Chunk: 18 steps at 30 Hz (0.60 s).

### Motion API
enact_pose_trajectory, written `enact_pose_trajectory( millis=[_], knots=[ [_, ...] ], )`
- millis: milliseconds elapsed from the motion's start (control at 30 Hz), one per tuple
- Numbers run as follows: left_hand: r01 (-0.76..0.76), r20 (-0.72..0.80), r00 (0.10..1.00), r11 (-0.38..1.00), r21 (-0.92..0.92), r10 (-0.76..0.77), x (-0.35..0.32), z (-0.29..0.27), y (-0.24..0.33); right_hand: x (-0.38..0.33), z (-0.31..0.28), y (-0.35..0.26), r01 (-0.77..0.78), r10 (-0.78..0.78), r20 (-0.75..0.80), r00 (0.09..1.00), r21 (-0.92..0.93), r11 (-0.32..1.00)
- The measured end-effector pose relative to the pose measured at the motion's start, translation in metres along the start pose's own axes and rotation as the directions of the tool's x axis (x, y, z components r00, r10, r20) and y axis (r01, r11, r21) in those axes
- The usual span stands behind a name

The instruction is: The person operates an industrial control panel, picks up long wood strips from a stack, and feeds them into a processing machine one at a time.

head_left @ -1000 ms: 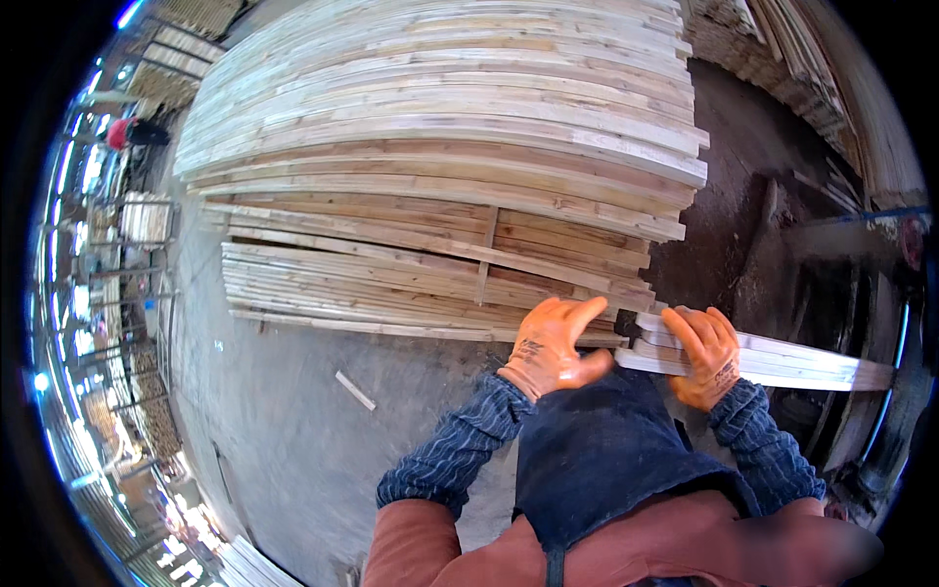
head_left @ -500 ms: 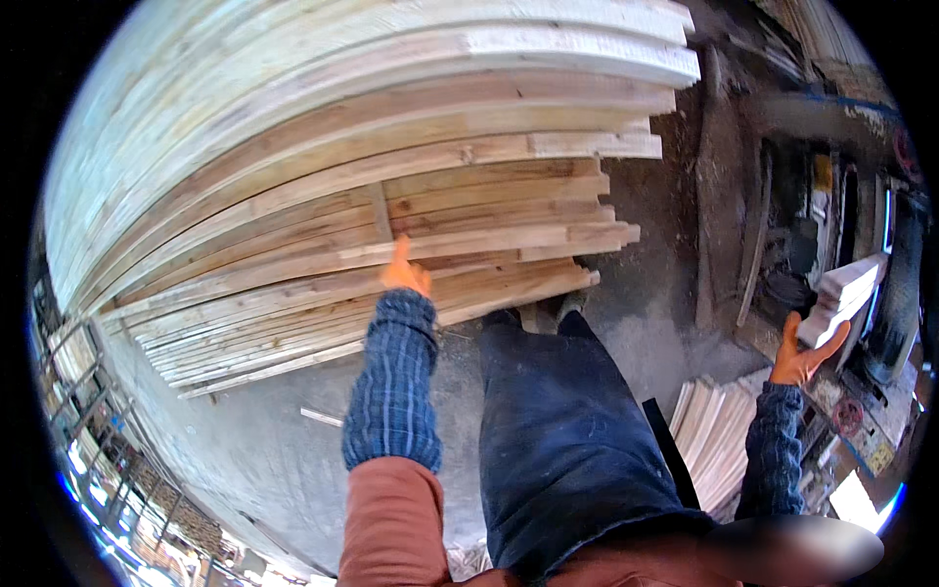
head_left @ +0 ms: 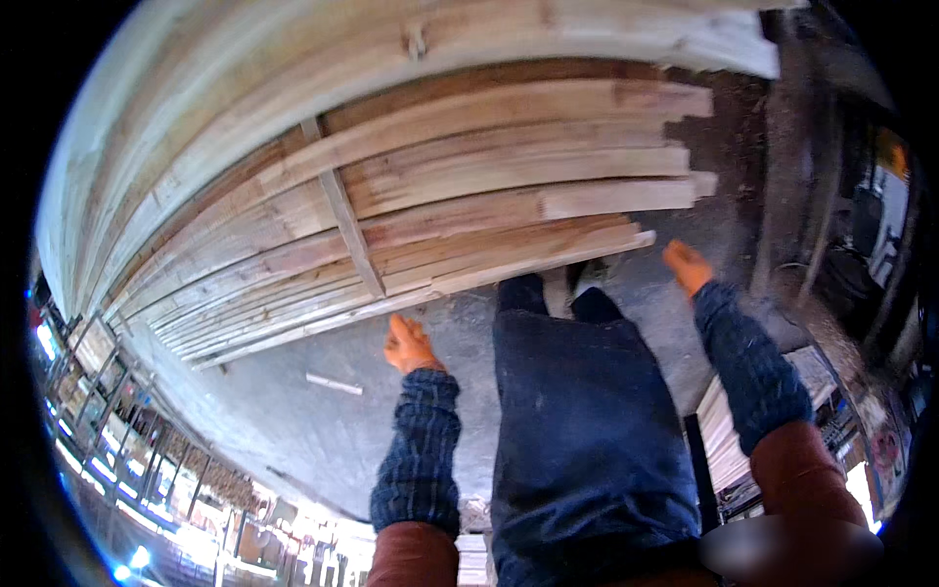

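Note:
My left hand [head_left: 409, 344], its fingers curled in with nothing seen in them, hangs over the grey floor just below the near edge of the stack of long boards [head_left: 411, 186]. Across those pale boards lies a thin wooden strip [head_left: 344, 223], its near end a little above my left hand. My right hand [head_left: 688, 266] is closed too, with no object showing in it. It is off the right ends of the boards, nearest to the lowest board's end [head_left: 636, 238] and apart from it.
More pale timber [head_left: 719, 430] stands at the lower right, beside my leg. Dark machinery [head_left: 871, 235] fills the right rim. A small loose stick [head_left: 334, 383] lies on the concrete floor [head_left: 284, 421]. Bright racks [head_left: 147, 470] show at the far left.
My right hand has come left from the machine side and no longer holds the pale wooden pieces. My left hand has drawn back off the boards. The view has shifted.

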State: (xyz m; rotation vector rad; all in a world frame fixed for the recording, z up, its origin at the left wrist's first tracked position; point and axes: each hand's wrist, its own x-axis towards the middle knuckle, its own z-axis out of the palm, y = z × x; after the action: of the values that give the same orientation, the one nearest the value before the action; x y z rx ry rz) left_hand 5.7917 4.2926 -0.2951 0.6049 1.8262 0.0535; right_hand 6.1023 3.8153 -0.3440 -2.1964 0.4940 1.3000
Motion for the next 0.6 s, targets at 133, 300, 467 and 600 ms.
enact_pose_trajectory(
  millis=[133, 300, 467, 600],
  knots=[
    [0.350, 0.177, 0.936, 0.849, -0.395, -0.304, 0.036, 0.041, -0.071, 0.133, -0.020, 0.038, 0.289, -0.153, 0.288, 0.945, -0.521, 0.803],
    [0.217, 0.162, 0.976, 0.729, -0.649, -0.147, 0.091, 0.065, -0.091, 0.150, 0.017, 0.014, 0.655, -0.319, 0.573, 0.755, -0.631, 0.417],
    [0.214, 0.190, 0.975, 0.714, -0.667, -0.114, 0.099, 0.106, -0.093, 0.128, 0.015, 0.007, 0.657, -0.357, 0.558, 0.749, -0.557, 0.508],
    [0.267, 0.343, 0.939, 0.643, -0.718, -0.007, 0.090, 0.094, -0.092, 0.116, 0.019, -0.020, -0.063, 0.073, 0.366, 0.928, -0.039, 0.997]
  ],
)
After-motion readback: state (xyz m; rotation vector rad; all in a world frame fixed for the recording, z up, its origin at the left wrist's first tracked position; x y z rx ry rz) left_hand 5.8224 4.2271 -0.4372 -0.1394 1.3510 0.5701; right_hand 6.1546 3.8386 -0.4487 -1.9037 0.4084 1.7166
